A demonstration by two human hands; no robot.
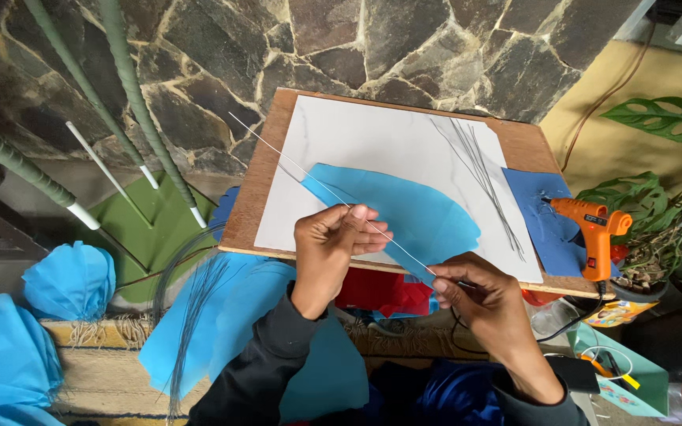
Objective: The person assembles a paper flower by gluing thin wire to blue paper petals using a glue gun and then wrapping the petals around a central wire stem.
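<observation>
At the far left, light blue paper bundles (69, 278) are lying on the floor beside green wrapped stems (132, 87) leaning against the stone wall. A loose bunch of thin wires (191, 315) is trailing over blue sheets below the wooden board (266, 170), which is serving as a counter and carrying a white sheet (372, 134). The left hand (329, 248) is closing its grip around a long thin wire (309, 175), fingers curled and pinching it over a blue paper petal (412, 213) that is lying flat on the white sheet. The wire is running diagonally from the board's upper left down to the right hand (475, 292), whose thumb and fingertips seem to be pinching its lower end, though the contact is hard to make out. Further right, spare wires (483, 177) are fanning across the sheet, and an orange glue gun (593, 233) is resting on a dark blue sheet (546, 225) at the board's edge.
</observation>
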